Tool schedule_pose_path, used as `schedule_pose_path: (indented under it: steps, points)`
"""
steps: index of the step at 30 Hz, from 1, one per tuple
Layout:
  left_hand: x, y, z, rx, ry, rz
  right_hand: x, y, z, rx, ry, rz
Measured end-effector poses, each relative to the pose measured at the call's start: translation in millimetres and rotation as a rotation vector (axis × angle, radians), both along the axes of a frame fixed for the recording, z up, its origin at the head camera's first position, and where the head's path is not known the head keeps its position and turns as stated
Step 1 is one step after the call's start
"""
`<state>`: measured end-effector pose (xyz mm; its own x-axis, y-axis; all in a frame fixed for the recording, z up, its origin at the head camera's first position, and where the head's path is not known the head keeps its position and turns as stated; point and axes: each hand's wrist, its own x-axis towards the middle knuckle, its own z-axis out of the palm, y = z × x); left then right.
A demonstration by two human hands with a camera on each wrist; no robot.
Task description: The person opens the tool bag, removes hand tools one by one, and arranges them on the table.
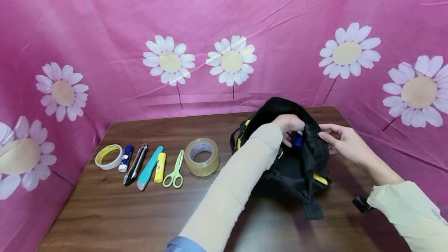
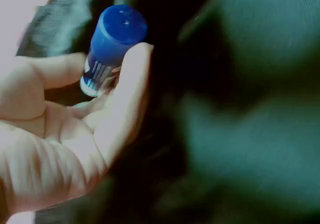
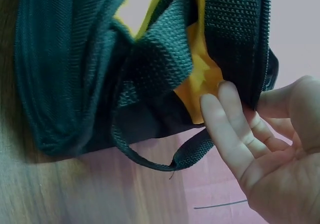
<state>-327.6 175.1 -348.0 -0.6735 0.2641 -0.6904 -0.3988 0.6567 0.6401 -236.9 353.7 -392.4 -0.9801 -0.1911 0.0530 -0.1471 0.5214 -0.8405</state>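
My left hand (image 1: 289, 124) reaches inside the open black bag (image 1: 278, 106) with yellow trim. It pinches a blue-capped glue stick (image 2: 117, 34) between thumb and fingers, and dark cloth surrounds it in the left wrist view. On the bag's right side my right hand (image 1: 344, 142) pinches the rim beside the zipper (image 3: 265, 44). Two of its fingertips lie against the yellow panel (image 3: 202, 74). A thin black strap loop (image 3: 150, 161) hangs just below those fingers.
Left of the bag lie a clear tape roll (image 1: 202, 171), green scissors (image 1: 174, 175), a yellow glue stick (image 1: 160, 167), a teal cutter (image 1: 149, 169), a black cutter (image 1: 135, 164), a blue glue stick (image 1: 126, 158) and a white tape roll (image 1: 117, 163). A pink flowered cloth (image 1: 280, 7) hangs behind the wooden table (image 1: 122, 213).
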Motion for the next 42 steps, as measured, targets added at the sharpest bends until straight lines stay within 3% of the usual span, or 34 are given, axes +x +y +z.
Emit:
schedule_pose_path:
  steps: [3, 7, 11, 14, 18, 25, 30, 35, 42]
  points:
    - [4.3, -11.8, 35.1, -0.048, 0.063, -0.108, -3.4, 4.0, 6.5, -0.039, -0.019, -0.005]
    - [5.9, -45.9, 73.5, 0.073, 0.129, -0.179, -10.1, 8.0, 13.6, -0.111, -0.047, 0.012]
    - [4.2, -89.8, 94.7, 0.291, 0.191, -0.227, -15.1, 11.7, 19.9, -0.114, -0.059, 0.02]
    - [3.1, -122.0, 98.7, 0.43, 0.22, -0.227, -15.9, 14.3, 22.5, -0.084, -0.067, 0.011]
    - [0.8, -161.3, 90.6, 0.537, 0.237, -0.175, -15.3, 16.8, 21.1, -0.06, -0.079, 0.009]
    - [-9.0, -225.0, 53.2, 0.579, 0.235, -0.132, -13.6, 13.6, 12.2, -0.076, -0.094, 0.029]
    - [-16.7, -254.1, 30.9, 0.625, 0.206, -0.084, -10.0, 7.3, 11.4, -0.08, -0.093, 0.028]
    - [-21.7, -263.8, 9.0, 0.489, 0.195, -0.075, -6.8, 4.2, 11.3, -0.087, -0.097, 0.03]
    - [-21.6, -260.3, -18.6, 0.304, 0.205, -0.217, -3.2, 1.3, 6.9, -0.101, -0.1, 0.034]
